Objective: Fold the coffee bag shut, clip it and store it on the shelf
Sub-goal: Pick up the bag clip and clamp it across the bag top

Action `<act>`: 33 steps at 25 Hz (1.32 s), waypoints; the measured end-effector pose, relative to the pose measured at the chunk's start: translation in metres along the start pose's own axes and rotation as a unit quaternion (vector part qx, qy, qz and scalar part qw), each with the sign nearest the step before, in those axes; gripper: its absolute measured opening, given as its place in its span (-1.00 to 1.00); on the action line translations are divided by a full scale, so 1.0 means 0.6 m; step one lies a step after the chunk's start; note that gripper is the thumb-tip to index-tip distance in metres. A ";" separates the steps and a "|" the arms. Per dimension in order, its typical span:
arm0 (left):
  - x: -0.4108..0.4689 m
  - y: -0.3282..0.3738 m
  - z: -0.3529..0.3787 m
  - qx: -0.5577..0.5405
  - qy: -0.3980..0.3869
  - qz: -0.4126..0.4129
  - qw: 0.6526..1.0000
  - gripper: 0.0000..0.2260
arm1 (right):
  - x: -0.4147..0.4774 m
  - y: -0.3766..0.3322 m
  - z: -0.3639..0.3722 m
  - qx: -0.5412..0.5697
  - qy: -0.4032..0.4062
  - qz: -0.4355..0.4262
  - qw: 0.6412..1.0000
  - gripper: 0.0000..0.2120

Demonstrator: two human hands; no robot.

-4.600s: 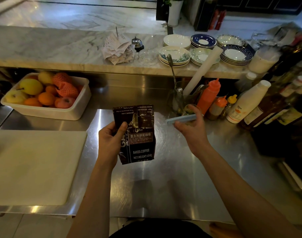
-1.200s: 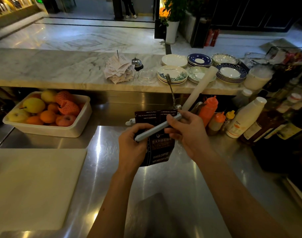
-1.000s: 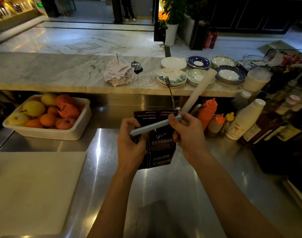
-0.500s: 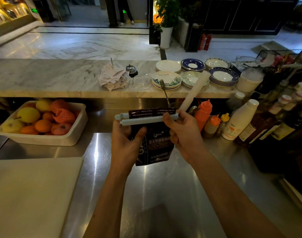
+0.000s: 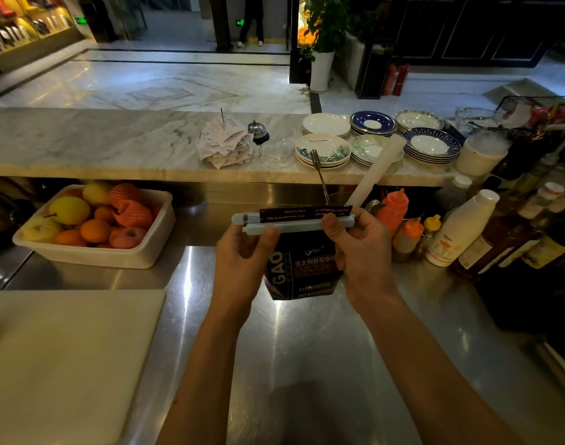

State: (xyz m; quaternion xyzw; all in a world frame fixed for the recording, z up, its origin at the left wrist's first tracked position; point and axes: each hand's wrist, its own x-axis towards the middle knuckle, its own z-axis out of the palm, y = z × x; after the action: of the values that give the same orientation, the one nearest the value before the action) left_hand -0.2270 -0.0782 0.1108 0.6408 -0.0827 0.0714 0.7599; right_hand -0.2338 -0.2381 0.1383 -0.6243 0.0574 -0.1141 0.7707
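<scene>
Coffee bag [image 5: 302, 268]: dark, upright, held above the steel counter [image 5: 306, 364], top strip toward the marble ledge [image 5: 114, 146].
Clip [image 5: 290, 222]: pale, long axis level, left to right, across the bag's neck.
Left hand [image 5: 242, 261]: thumb pressing the clip's left part.
Right hand [image 5: 359, 252]: pinching the clip's right end.
Cutting board [image 5: 65, 354]: left, well apart. Bottles [image 5: 461, 229]: near right.
</scene>
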 end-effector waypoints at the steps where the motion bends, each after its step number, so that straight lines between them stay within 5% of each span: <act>1: 0.002 -0.002 -0.002 -0.011 0.018 0.008 1.000 -0.81 | -0.001 -0.002 0.000 -0.001 -0.002 0.000 1.000 -0.88; 10: -0.001 -0.009 -0.016 -0.055 0.074 0.113 0.989 -0.87 | -0.014 -0.008 0.022 0.032 -0.025 0.051 0.998 -0.89; 15: -0.007 -0.012 -0.014 -0.036 0.171 0.141 0.974 -0.78 | -0.022 0.007 0.042 0.029 -0.038 0.083 0.995 -0.76; 20: -0.010 -0.003 -0.035 -0.063 0.221 0.137 0.964 -0.90 | -0.038 0.001 0.085 -0.011 -0.037 0.055 0.998 -0.76; 27: -0.016 0.005 -0.079 -0.091 0.239 0.063 0.965 -0.85 | -0.058 0.000 0.138 -0.019 -0.045 0.014 0.999 -0.86; 33: -0.023 0.025 -0.128 -0.070 0.211 0.119 0.968 -0.84 | -0.070 0.024 0.168 -0.014 -0.070 -0.003 0.997 -0.85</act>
State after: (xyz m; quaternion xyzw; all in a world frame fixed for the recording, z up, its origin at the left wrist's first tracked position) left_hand -0.2413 -0.0002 0.1096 0.5424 -0.0002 0.2889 0.7889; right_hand -0.2495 -0.1291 0.1435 -0.6420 0.0032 -0.0715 0.7634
